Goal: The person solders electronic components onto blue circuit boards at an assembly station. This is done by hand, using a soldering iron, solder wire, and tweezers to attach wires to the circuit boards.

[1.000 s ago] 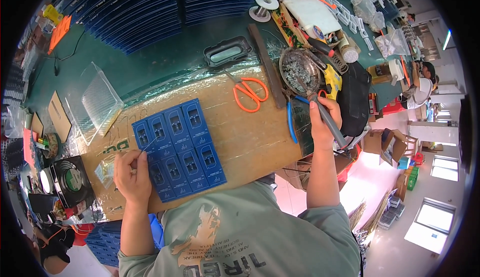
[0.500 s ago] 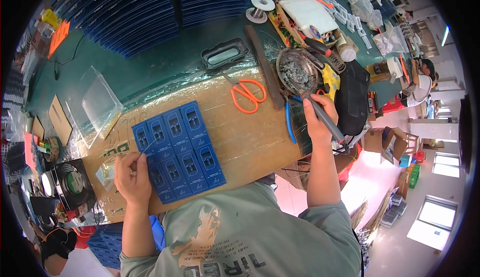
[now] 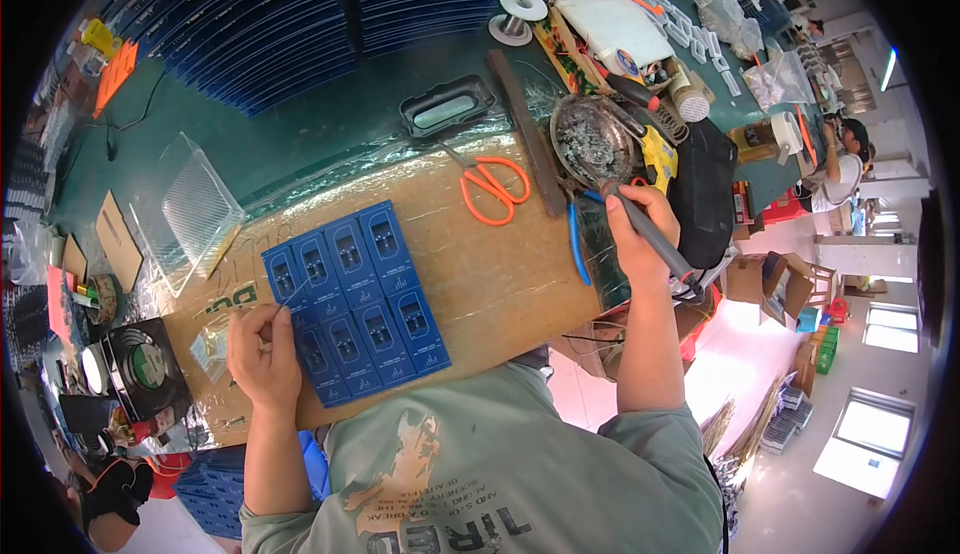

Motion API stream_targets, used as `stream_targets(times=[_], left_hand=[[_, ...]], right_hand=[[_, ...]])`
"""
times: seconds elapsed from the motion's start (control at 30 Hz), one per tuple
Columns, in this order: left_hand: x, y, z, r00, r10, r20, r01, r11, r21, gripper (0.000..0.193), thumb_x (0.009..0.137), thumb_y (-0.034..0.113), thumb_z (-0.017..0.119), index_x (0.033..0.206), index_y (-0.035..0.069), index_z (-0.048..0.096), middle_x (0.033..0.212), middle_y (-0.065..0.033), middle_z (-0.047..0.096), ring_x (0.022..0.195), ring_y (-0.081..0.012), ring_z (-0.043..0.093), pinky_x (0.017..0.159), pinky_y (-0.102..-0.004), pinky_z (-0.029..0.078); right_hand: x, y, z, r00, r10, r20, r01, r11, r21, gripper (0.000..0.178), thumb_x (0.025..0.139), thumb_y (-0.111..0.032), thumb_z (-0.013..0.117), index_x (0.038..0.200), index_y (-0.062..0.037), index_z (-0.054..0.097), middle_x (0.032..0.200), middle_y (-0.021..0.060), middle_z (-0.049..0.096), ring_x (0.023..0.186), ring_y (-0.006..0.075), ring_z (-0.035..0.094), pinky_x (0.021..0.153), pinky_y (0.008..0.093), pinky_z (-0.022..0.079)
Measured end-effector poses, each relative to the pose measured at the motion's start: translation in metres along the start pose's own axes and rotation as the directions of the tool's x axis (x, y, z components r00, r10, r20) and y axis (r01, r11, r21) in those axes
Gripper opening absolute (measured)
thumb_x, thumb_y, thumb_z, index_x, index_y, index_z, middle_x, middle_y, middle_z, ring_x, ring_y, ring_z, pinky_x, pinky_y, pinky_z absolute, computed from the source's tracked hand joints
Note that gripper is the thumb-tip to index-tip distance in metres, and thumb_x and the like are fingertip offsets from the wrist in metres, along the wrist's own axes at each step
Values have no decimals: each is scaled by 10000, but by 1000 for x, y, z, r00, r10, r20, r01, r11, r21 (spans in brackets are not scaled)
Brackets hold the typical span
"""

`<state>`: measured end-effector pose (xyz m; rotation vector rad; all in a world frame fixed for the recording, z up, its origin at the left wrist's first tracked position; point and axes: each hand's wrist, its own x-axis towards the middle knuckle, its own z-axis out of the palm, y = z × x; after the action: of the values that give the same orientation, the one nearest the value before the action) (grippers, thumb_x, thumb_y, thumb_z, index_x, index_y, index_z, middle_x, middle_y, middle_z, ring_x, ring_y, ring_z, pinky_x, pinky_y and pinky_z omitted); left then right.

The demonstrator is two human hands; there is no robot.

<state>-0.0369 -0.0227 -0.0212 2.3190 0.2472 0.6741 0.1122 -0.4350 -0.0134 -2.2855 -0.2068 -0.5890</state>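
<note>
My right hand (image 3: 634, 244) is wrapped round the dark handle of a soldering iron (image 3: 664, 247). The iron's front end reaches to the near rim of a round metal bowl (image 3: 585, 114) with grey crumbly solder bits inside; its tip is hard to make out. At the left edge of a blue circuit board panel (image 3: 350, 306), my left hand (image 3: 265, 359) pinches a thin solder wire (image 3: 297, 295), which slants over the panel. The panel lies flat on a brown board and carries several identical units with small dark parts.
Orange-handled scissors (image 3: 492, 190), a dark metal bar (image 3: 527, 134) and blue-handled pliers (image 3: 578, 244) lie between panel and bowl. A black tray (image 3: 447, 106) sits behind. Stacked blue boards (image 3: 240, 34) fill the back. A small fan (image 3: 150, 366) stands left; a clear plastic box (image 3: 190, 214) lies nearby.
My right hand and the soldering iron have shifted very slightly, the iron's front end staying by the bowl. My left hand keeps its pinch on the wire, almost unmoved.
</note>
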Motion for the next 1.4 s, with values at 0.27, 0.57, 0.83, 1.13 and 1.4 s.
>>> stream_targets(times=[0.27,0.57,0.83,1.13,1.4], left_hand=[[-1,-3,-2,1000,-2,-8,2,1000,4,107,843,-13,732,899,23,648,755,-57,586,608,-157,491,574,-288,400],[-1,-4,-1,1000,-1,-7,0,1000,-11,106,845,-16,729,901,19,646,768,-60,586,616,-155,489,575,-286,397],[0,-3,0,1000,10,1,-10,1000,-1,103,850,-20,722,905,19,645,761,-55,569,621,-152,482,578,-281,393],[-1,-3,0,1000,9,11,-9,1000,2,101,856,-21,717,914,18,644,765,-58,575,620,-154,478,576,-287,393],[-3,-5,0,1000,-20,11,20,1000,-1,105,855,-24,714,917,23,643,772,-63,583,630,-163,483,584,-293,397]], right_hand=[[2,4,-8,994,82,67,-84,996,29,194,827,-106,785,961,-9,683,889,92,686,765,163,644,695,272,510],[3,18,-15,928,359,102,-372,868,330,220,853,-98,777,1018,1,670,918,45,658,818,102,611,730,241,490],[2,22,-16,961,258,100,-276,922,272,227,856,-95,776,1031,4,672,935,47,662,832,103,616,752,236,491],[3,24,-26,973,141,181,-173,970,171,219,878,-22,742,1074,14,652,991,44,664,891,92,614,796,219,495],[8,20,-35,973,9,233,-43,989,141,217,840,26,736,1041,26,652,997,83,650,911,145,616,832,260,493]])
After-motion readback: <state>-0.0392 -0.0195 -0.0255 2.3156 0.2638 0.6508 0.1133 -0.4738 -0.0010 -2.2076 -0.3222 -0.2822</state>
